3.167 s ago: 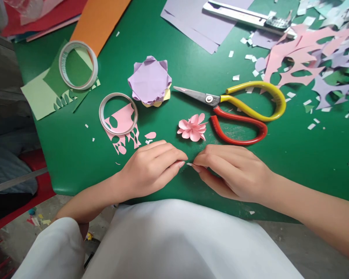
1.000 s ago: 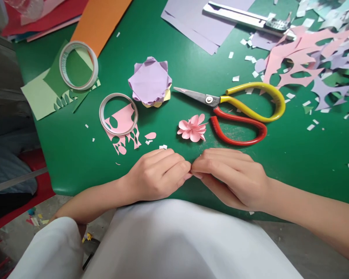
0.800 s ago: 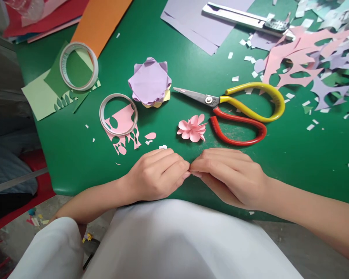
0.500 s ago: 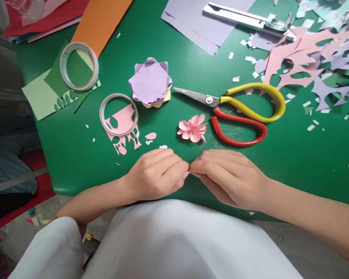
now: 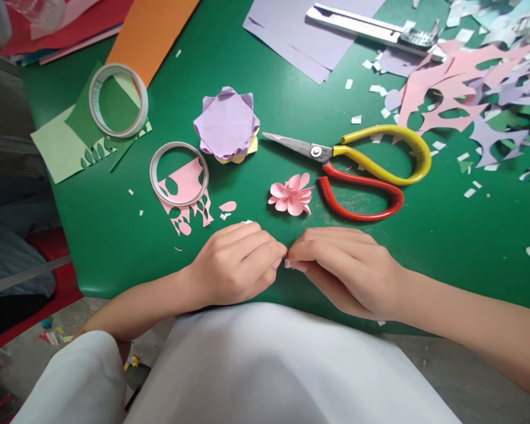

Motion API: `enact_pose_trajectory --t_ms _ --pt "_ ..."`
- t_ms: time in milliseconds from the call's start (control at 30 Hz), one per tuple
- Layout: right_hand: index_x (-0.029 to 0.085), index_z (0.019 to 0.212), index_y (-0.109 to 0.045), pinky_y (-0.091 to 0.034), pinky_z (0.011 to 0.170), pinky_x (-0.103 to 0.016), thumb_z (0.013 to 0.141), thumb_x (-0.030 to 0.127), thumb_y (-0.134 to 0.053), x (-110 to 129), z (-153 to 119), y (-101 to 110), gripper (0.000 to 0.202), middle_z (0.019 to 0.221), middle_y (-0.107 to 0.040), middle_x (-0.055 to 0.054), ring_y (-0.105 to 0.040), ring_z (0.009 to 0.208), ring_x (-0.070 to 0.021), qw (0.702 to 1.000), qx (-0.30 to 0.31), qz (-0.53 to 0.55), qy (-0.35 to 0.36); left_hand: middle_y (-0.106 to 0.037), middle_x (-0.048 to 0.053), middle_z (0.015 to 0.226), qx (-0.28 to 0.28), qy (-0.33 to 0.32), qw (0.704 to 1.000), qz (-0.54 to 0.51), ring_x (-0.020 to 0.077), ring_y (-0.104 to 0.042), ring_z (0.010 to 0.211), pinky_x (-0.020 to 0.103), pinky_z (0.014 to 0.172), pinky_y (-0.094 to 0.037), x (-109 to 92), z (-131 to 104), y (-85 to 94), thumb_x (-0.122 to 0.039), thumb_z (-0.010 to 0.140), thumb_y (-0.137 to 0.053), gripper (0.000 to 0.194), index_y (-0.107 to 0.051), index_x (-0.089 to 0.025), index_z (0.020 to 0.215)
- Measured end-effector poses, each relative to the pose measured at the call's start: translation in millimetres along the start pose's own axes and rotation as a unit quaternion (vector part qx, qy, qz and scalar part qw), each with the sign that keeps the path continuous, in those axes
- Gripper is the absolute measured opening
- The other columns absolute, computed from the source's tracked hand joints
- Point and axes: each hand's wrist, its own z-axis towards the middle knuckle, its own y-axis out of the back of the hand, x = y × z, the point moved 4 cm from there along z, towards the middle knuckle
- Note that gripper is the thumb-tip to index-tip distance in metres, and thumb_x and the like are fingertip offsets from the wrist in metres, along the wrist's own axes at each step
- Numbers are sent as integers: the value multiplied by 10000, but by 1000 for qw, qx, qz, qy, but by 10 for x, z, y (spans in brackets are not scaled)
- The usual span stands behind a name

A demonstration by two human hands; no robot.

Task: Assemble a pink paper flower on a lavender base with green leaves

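My left hand [image 5: 241, 265] and my right hand [image 5: 347, 268] meet near the table's front edge, both closed with fingertips pinched. A tiny pink piece [image 5: 288, 263] shows at the right fingertips; its shape is mostly hidden. Whatever the left fingers pinch is out of sight. Just beyond the hands lies a pink paper flower [image 5: 291, 195] with layered petals. Scissors [image 5: 324, 154] with one yellow and one red handle lie open behind my right hand. A loose pink petal [image 5: 228, 206] and a cut-out pink sheet [image 5: 186, 185] are beyond my left hand.
Two tape rolls [image 5: 145, 109] [image 5: 153, 182] lie at left. A folded purple paper piece [image 5: 227, 123] stands mid-table. Farther back are orange paper [image 5: 152, 35], purple sheets [image 5: 287, 41] and a utility knife [image 5: 353, 25]. Paper scraps [image 5: 450, 88] cover the right side of the green table [image 5: 468, 253].
The fingertips have drawn slightly apart, and a bit of pink now shows at my right fingertips. The view has shifted a little; the things on the table lie as before.
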Motion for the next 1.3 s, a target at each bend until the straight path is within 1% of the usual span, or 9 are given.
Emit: enact_pose_trajectory --t_ms 133,200,300,533,800,1000,1133,1200,1300 --pt "194 967 -535 -429 593 -239 987 71 -474 0 -5 -15 138 776 -637 1 -573 643 -115 1000 9 -5 -4 -680 39 694 -13 11 999 -44 154 -558 622 301 609 -489 2 8 6 -165 986 -437 197 -587 -164 857" --pt "195 966 -532 -423 593 -241 990 73 -470 1 -6 -17 139 776 -630 1 -561 639 -115 1000 10 -13 -3 -680 48 692 -19 7 998 -54 158 -561 619 304 603 -489 -1 6 1 -202 998 -463 196 -590 -156 856" --pt "188 967 -533 -424 595 -239 984 64 -477 -4 -7 -21 137 785 -633 -3 -561 650 -115 1000 12 -16 0 -682 46 694 -21 5 998 -51 158 -567 622 298 604 -492 -1 2 -7 -176 982 -502 157 -596 -153 859" --pt "164 973 -539 -429 593 -238 958 29 -497 -25 -9 -36 142 788 -640 -13 -557 670 -115 1000 17 0 6 -664 44 689 -18 0 999 -46 160 -550 620 305 599 -482 4 -3 2 -135 964 -500 148 -591 -156 850" --pt "190 989 -527 -433 607 -236 988 59 -461 -10 -16 -21 146 798 -654 -7 -591 675 -117 1000 15 -6 5 -665 29 696 -16 -2 999 -38 156 -542 625 296 600 -451 6 7 10 -51 900 -499 150 -573 -169 846" --pt "178 980 -527 -420 593 -238 972 46 -480 -8 -13 -22 140 761 -621 -4 -566 653 -120 1000 10 -3 13 -644 0 649 -16 28 999 11 151 -513 612 297 590 -420 12 18 40 -100 928 -522 154 -592 -178 816" --pt "178 987 -523 -414 587 -244 940 21 -501 -8 -19 -7 166 761 -595 -2 -537 648 -123 1000 0 13 14 -665 2 672 -8 39 996 76 152 -552 648 292 642 -446 61 10 38 -138 952 -558 152 -623 -176 819" --pt "178 984 -524 -413 586 -245 922 7 -513 -12 -24 3 182 764 -591 -6 -530 652 -124 1000 -3 18 13 -691 11 705 1 33 994 101 156 -581 677 292 670 -461 81 4 26 -131 942 -599 121 -646 -168 837" --pt "180 983 -524 -416 578 -247 921 7 -512 -9 -25 16 185 768 -595 -13 -536 652 -125 1000 -4 14 14 -710 25 750 4 26 994 111 160 -597 703 295 684 -469 96 -5 12 -79 917 -623 107 -670 -159 864"
